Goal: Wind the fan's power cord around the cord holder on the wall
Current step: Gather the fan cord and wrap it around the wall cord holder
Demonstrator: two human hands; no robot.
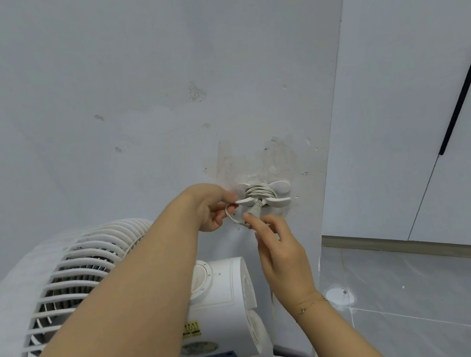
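Winding looks nearly done: cord [260, 190] coiled on the holder [275, 193], four o'clock from centre. Left hand [211, 209] pinches the loose loop, right hand [280, 250] apparently pinches the plug [255, 208]. Next: tuck the end.

The left hand [212, 208] covers the left end of the holder [264, 195], and its fingertips curl out of sight behind a loop of cord [231, 215]. Under the right hand [281, 258] the cord's run down is mostly hidden. Beneath both forearms, the fan [70, 280] is cut off by the bottom and left edges; its label is too blurred to read.
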